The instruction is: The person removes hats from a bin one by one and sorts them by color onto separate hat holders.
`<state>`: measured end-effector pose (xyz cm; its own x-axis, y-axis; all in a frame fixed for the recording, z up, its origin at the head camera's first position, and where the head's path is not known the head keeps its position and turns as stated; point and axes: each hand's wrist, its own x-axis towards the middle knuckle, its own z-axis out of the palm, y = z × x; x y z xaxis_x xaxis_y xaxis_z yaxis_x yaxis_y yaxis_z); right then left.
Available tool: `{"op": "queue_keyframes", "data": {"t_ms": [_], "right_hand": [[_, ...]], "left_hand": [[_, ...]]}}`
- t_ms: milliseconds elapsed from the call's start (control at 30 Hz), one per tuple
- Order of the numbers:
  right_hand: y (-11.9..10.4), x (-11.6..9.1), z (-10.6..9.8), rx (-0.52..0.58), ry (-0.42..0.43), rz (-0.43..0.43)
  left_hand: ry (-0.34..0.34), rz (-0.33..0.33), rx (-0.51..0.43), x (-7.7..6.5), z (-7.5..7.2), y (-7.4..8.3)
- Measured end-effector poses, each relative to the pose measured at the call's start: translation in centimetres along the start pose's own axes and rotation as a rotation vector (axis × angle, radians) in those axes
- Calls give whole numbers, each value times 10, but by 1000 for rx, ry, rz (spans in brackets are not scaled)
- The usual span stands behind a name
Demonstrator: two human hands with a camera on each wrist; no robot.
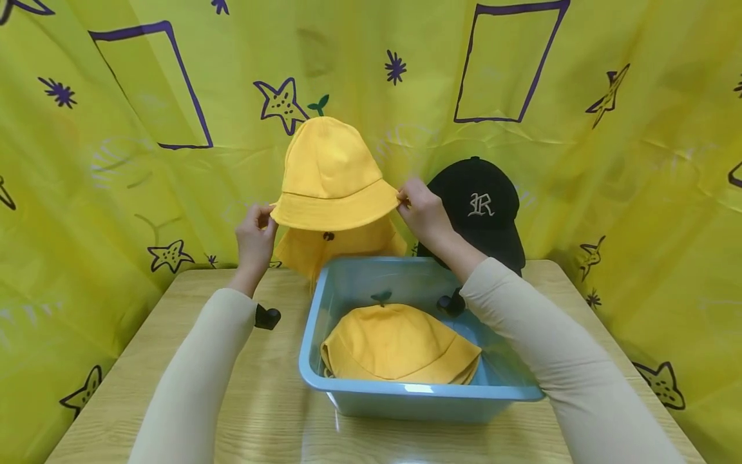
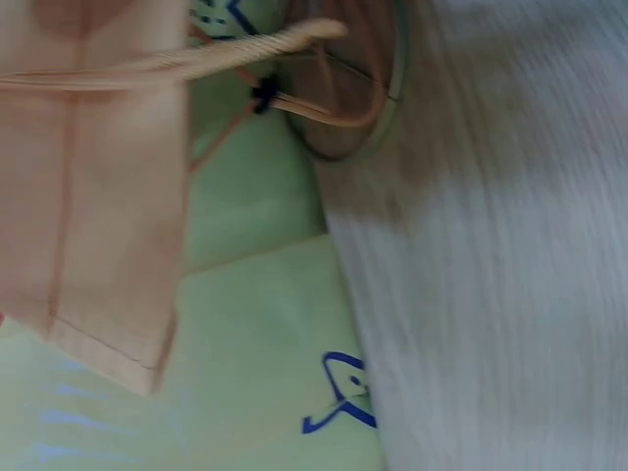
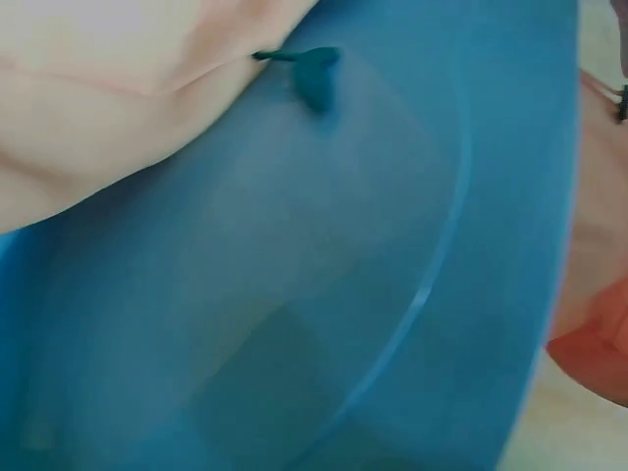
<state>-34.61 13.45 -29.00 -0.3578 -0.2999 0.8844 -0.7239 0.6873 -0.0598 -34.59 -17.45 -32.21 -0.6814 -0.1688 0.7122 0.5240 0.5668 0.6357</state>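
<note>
Above the back of the table, a yellow bucket hat [image 1: 330, 161] with a green sprout on its crown is held by the brim. My left hand [image 1: 255, 238] pinches the brim's left edge, and my right hand [image 1: 426, 209] pinches its right edge. Below the brim shows an orange-yellow cloth flap [image 1: 310, 248] with a dark toggle; whether it belongs to the same hat I cannot tell. In the left wrist view a cloth flap [image 2: 108, 216], a cord [image 2: 186, 67] and a thin ring [image 2: 397, 69] appear. Neither wrist view shows fingers.
A blue plastic bin [image 1: 429, 388] stands on the wooden table [image 1: 261, 399], with another yellow hat [image 1: 400, 341] with a sprout inside. Behind its right side is a black cap [image 1: 478, 203] with a letter R. Yellow curtain [image 1: 359, 38] surrounds the table. Black wrist-camera parts [image 1: 268, 318] hang beneath the forearms.
</note>
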Motion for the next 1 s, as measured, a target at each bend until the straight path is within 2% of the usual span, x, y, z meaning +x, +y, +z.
{"op": "queue_keyframes", "data": {"t_ms": [67, 233, 433, 667, 800, 1000], "right_hand": [[2, -6, 0, -17, -36, 10], [5, -19, 3, -27, -156, 3], [5, -29, 2, -50, -315, 17], [2, -31, 1, -62, -524, 122], [1, -30, 4, -80, -624, 166], [0, -29, 9, -86, -713, 147]], "left_hand": [[-30, 14, 18, -4, 2, -4], [-57, -14, 47, -14, 5, -14], [-172, -86, 113, -27, 4, -24], [-279, -143, 185, -39, -1, -31], [-308, -90, 268, -44, 0, -36], [-339, 17, 345, -51, -1, -45]]}}
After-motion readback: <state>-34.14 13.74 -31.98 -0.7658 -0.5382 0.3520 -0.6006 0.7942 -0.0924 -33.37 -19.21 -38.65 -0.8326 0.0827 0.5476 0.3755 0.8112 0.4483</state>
